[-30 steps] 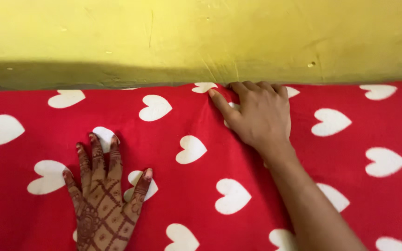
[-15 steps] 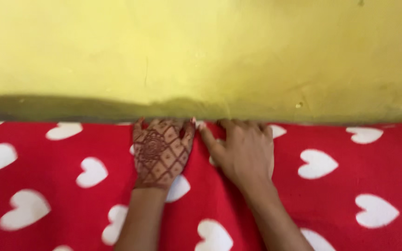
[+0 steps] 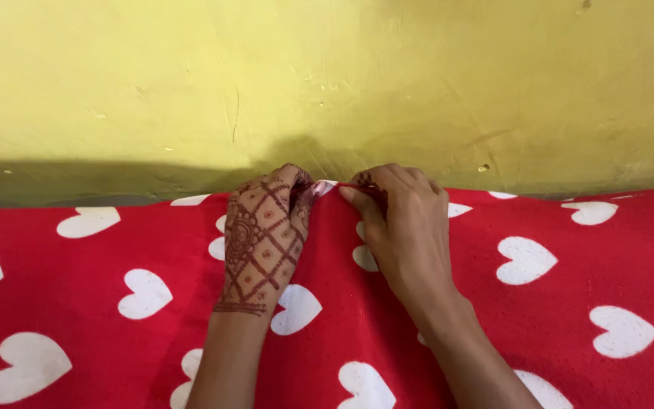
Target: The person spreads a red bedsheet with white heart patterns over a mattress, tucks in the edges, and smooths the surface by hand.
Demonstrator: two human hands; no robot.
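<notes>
A red bedsheet (image 3: 100,250) printed with white hearts covers the surface up to a yellow wall. My left hand (image 3: 265,236), patterned with dark henna, and my right hand (image 3: 403,227) sit side by side at the sheet's far edge. Both pinch that edge where it meets the wall, with a small raised fold of fabric (image 3: 327,191) between their fingertips. A ridge in the cloth runs from the fold toward me between my forearms.
The yellow plastered wall (image 3: 327,76) rises directly behind the sheet's edge, with a dark shadowed gap (image 3: 54,193) along its base at the left. The sheet spreads flat to both sides.
My left hand moved from flat on the sheet near me up to the far edge beside my right hand. Both hands now grip the edge of the sheet.
</notes>
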